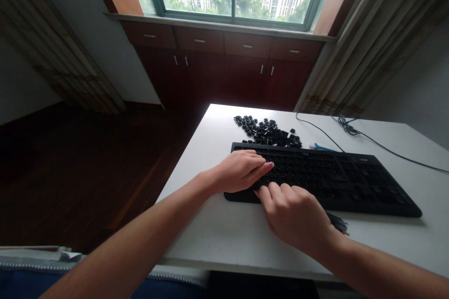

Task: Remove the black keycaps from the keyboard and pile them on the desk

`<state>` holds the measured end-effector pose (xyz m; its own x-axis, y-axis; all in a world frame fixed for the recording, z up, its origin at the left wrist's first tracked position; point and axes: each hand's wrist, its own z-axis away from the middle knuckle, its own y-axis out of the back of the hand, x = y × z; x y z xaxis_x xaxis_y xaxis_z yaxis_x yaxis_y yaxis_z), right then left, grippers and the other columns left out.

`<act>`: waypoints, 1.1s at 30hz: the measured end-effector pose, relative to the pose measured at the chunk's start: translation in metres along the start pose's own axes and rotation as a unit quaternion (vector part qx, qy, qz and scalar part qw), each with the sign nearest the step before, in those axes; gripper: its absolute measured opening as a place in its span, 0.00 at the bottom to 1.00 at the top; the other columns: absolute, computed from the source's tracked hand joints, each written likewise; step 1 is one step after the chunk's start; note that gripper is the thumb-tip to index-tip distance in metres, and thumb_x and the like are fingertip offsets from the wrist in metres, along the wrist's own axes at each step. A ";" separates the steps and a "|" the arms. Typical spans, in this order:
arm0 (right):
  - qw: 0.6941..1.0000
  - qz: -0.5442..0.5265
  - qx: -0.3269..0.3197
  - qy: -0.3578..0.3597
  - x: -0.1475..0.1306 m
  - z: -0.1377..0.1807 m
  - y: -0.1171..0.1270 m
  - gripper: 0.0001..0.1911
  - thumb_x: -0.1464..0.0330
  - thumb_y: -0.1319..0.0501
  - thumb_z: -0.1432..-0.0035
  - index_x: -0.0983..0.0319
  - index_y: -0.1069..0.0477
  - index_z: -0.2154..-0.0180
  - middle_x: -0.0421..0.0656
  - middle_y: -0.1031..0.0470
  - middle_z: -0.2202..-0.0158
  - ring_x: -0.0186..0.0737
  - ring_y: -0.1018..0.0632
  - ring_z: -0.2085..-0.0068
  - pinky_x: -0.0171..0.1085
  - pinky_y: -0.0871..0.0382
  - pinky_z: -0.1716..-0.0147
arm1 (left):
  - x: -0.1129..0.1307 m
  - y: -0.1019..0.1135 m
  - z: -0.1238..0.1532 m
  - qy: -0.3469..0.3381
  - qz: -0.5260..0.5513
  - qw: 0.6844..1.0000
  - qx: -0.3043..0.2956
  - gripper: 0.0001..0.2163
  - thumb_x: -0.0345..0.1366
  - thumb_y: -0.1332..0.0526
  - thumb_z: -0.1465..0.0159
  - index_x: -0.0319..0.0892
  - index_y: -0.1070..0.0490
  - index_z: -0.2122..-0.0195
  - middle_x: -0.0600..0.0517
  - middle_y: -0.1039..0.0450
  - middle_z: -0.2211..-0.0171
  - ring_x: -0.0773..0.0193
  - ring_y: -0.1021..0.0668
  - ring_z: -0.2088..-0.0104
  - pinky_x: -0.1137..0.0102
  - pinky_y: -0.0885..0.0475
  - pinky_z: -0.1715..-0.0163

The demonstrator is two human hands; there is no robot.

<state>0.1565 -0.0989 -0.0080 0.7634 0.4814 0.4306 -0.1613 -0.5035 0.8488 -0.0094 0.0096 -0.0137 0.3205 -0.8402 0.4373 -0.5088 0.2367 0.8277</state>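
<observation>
Nearest us, our bare forearms (140, 224) reach over a white flat-topped table (199, 233), our right hand (298, 210) curled tight at the front edge of a long black plastic keyboard (315, 173), though we cannot tell what, if anything, its fingers grip. Our left hand (240, 169) lies over the keyboard's left end, fingers close together and thumb stretched out, any hold hidden from us. Beyond the keyboard we see a heap of small black plastic key pieces (268, 131), a slim blue tool (322, 147) and a thin black cable (345, 125), then reddish-brown cabinets (245, 72).
</observation>
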 end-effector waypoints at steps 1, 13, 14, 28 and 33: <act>1.000 0.012 0.006 0.004 -0.001 0.001 0.000 0.11 0.73 0.43 0.37 0.58 0.41 0.71 0.39 0.33 0.79 0.40 0.31 0.79 0.41 0.60 0.75 | 0.000 0.000 0.000 0.001 -0.002 1.000 0.000 0.21 0.42 0.55 0.24 0.42 0.42 0.75 0.55 0.37 0.77 0.66 0.33 0.73 0.70 0.36 0.64; 0.999 0.018 0.049 0.013 0.002 0.002 -0.006 0.11 0.72 0.44 0.34 0.58 0.41 0.70 0.38 0.33 0.79 0.38 0.34 0.79 0.41 0.60 0.75 | 0.000 -0.002 -0.002 -0.002 -0.004 1.000 -0.004 0.21 0.41 0.53 0.24 0.42 0.42 0.76 0.55 0.37 0.77 0.66 0.34 0.73 0.70 0.36 0.65; 0.998 0.015 0.052 0.021 0.003 0.002 -0.006 0.11 0.72 0.45 0.34 0.58 0.41 0.70 0.38 0.33 0.79 0.38 0.34 0.79 0.41 0.60 0.75 | 0.000 -0.002 -0.002 -0.004 -0.006 1.000 -0.003 0.21 0.41 0.53 0.24 0.42 0.42 0.76 0.55 0.37 0.77 0.66 0.34 0.73 0.69 0.36 0.65; 0.999 0.024 0.045 0.016 0.002 0.000 -0.006 0.11 0.75 0.47 0.34 0.58 0.41 0.70 0.38 0.33 0.80 0.39 0.32 0.81 0.41 0.60 0.76 | 0.002 -0.001 -0.001 -0.023 -0.042 0.999 -0.015 0.20 0.39 0.52 0.24 0.42 0.41 0.75 0.55 0.36 0.76 0.66 0.34 0.73 0.69 0.35 0.64; 0.999 0.027 0.037 -0.006 0.000 0.001 -0.004 0.11 0.74 0.47 0.34 0.58 0.41 0.70 0.38 0.33 0.79 0.38 0.32 0.80 0.41 0.60 0.76 | 0.001 -0.001 -0.001 -0.030 -0.043 0.999 -0.016 0.19 0.39 0.52 0.24 0.42 0.40 0.74 0.54 0.35 0.75 0.65 0.33 0.73 0.69 0.35 0.64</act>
<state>0.1575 -0.0973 -0.0120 0.7628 0.4439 0.4701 -0.1554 -0.5798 0.7998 -0.0075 0.0089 -0.0137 0.3134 -0.8851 0.3440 -0.4562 0.1774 0.8720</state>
